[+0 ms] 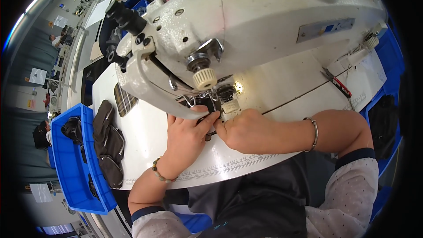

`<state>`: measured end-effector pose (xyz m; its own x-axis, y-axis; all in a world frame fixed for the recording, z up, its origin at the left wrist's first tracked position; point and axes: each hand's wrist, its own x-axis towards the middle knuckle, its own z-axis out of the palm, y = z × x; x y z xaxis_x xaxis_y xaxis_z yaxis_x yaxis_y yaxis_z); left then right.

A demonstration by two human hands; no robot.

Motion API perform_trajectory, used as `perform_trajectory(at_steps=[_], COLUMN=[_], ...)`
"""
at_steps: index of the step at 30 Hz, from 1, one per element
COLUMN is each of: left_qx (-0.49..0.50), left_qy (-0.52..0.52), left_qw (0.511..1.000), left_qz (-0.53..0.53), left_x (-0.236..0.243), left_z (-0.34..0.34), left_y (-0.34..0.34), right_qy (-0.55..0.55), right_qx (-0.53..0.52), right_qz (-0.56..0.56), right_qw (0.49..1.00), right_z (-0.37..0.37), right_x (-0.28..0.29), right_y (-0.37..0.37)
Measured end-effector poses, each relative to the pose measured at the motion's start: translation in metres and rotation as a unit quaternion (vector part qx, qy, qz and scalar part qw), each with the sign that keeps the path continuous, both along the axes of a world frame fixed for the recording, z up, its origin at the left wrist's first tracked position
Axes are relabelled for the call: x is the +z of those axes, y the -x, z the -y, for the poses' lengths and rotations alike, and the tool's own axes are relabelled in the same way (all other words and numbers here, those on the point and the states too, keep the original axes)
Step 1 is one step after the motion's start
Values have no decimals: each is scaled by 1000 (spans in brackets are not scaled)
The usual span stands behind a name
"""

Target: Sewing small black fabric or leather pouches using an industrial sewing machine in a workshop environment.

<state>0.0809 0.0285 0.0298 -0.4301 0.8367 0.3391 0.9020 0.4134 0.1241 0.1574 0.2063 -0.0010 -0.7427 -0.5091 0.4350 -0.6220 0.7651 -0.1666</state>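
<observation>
A small black fabric piece with what looks like a zipper (213, 104) lies at the needle area of a white sewing machine (260, 26). My left hand (187, 139) presses on the piece from the left, its fingertips partly hidden by the machine's curved white lever (152, 86). From the right, my right hand (244, 130), fingers curled, grips the near edge of the same piece close to my left thumb. Both hands cover much of the piece. Above them sits a ribbed cream tension knob (205, 79).
Dark zippered pouches (108, 145) lie at the table's left edge, beside a blue bin (75, 172) holding black pieces. A plaid patch (125, 100) lies behind the lever. Red-handled snips (338, 83) rest at right. A ruler strip (238, 164) lines the near edge.
</observation>
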Motion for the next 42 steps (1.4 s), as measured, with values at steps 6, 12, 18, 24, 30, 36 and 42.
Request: perform_trajectory(at_steps=[6, 12, 18, 24, 30, 36, 42], left_qx=[-15, -19, -13, 27, 54, 53, 21], left_qy=[28, 41, 113, 120, 93, 13, 88], left_qw=[998, 998, 994, 992, 994, 994, 996], left_qz=[-56, -33, -4, 9, 19, 92, 20], left_x=[-1, 2, 10, 6, -1, 10, 12], left_z=[-4, -3, -1, -9, -17, -7, -10], left_y=[-3, -6, -7, 0, 3, 10, 3], right_qy=[7, -19, -11, 6, 11, 32, 14], right_qx=[3, 26, 28, -46, -59, -52, -21], right_qz=[-4, 31, 48, 38, 17, 4, 47], right_qw=[1000, 999, 998, 998, 998, 998, 999], right_z=[-2, -3, -4, -6, -10, -9, -5], right_x=[-3, -3, -2, 1, -3, 1, -1], right_y=[-1, 2, 5, 12, 18, 16, 15])
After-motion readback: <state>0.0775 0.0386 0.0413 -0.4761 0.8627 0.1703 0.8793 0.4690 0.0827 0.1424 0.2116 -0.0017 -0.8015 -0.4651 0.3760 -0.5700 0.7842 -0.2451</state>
